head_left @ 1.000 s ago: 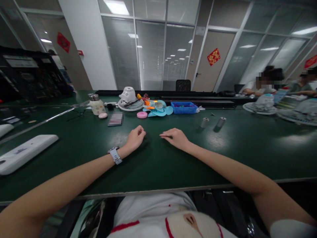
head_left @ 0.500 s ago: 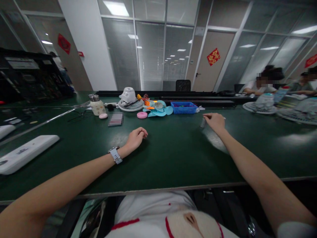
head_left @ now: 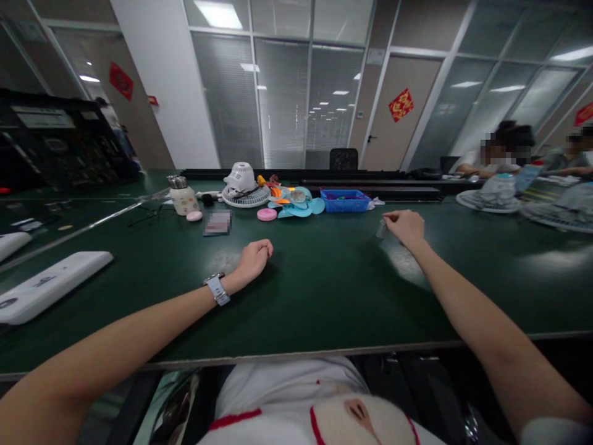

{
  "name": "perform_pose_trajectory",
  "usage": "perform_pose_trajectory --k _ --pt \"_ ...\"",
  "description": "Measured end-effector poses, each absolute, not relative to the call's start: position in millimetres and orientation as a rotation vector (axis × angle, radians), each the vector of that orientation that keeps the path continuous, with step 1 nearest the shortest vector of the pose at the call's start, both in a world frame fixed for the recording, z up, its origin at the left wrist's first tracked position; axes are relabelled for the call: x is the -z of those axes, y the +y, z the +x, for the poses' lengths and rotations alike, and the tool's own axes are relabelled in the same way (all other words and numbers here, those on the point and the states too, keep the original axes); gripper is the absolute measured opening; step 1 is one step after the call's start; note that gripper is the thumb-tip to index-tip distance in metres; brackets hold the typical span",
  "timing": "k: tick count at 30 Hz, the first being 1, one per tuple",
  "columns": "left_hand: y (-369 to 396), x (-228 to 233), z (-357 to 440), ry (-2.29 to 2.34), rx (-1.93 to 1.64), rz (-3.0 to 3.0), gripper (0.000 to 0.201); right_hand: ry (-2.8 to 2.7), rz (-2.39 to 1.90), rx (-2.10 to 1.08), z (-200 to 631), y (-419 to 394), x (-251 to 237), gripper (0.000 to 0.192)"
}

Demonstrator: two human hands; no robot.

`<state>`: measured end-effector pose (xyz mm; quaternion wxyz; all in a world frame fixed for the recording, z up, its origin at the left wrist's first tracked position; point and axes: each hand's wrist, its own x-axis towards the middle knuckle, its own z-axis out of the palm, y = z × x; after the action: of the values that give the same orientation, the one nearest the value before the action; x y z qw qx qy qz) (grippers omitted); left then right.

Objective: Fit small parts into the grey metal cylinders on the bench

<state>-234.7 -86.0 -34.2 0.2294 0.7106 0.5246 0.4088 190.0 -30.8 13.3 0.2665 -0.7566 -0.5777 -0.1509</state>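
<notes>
My right hand [head_left: 406, 228] pinches the top of a small, shiny, see-through cylinder [head_left: 380, 229] between thumb and fingertips. The cylinder stands slightly tilted at the green tabletop; whether its bottom touches is hard to tell. My left hand [head_left: 254, 258] rests on the table to the left, its fingers curled in, with nothing showing in them. A watch with a pale strap [head_left: 217, 290] sits on that wrist. The two hands are well apart.
Along the back are a cream bottle [head_left: 182, 201], a white fan part [head_left: 241, 179], blue fan blades [head_left: 301, 204], a pink round lid [head_left: 267, 214] and a blue basket [head_left: 345, 201]. A long white device [head_left: 55, 285] lies left. Other people sit at far right.
The fingers of my left hand have curled in a little more. My right hand stays at nearly the same spot, still pinching the small cylinder.
</notes>
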Motion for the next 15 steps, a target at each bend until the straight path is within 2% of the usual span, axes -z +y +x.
perform_pose_trajectory --k 4,11,15 --pt "-85.9 33.5 -234.6 1.478 -1.096 1.964 0.018 -1.545 -2.087 0.354 193.0 -26.5 -10.6 0.032" --pt "-87.3 32.4 -233.5 1.520 -1.069 1.988 0.018 -1.575 -2.043 -0.129 220.8 -5.4 6.0 0.054" --pt "-87.1 32.2 -233.3 1.514 -1.067 1.976 0.018 -1.548 -2.090 -0.114 216.7 -8.5 2.7 0.055"
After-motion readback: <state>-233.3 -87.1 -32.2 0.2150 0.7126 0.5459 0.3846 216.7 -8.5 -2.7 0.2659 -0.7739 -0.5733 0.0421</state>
